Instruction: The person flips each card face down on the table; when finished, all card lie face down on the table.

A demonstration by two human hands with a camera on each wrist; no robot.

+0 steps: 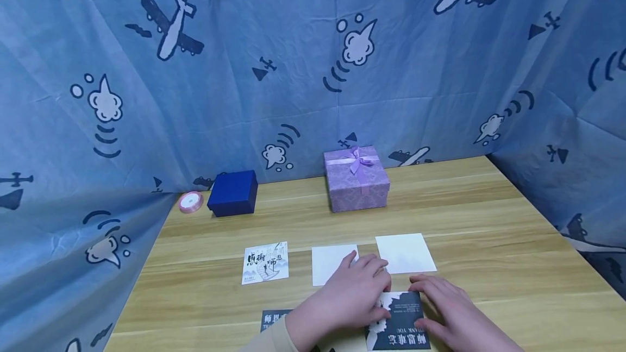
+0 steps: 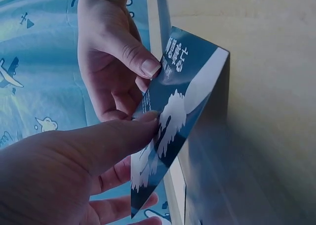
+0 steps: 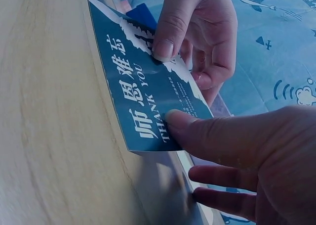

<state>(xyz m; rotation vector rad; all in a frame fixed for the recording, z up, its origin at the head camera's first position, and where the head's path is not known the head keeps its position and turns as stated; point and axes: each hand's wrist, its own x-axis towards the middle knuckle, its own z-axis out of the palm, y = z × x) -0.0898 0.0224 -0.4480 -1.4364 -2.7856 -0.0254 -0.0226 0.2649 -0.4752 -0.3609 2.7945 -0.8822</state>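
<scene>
A dark card with white lettering is held between both hands near the table's front edge. The left hand pinches one side of it, thumb on the printed face; in the left wrist view that thumb lies over the card's pale brush pattern. From the other side the right hand pinches it, its thumb beside the lettering on the card in the right wrist view. The card is tilted, with one edge close to the tabletop. The fingers behind it are partly hidden.
Behind the hands lie two blank white cards and a printed white card. Another dark card is partly under the left forearm. Farther back stand a blue box, a purple bowed box and a pink ribbon roll.
</scene>
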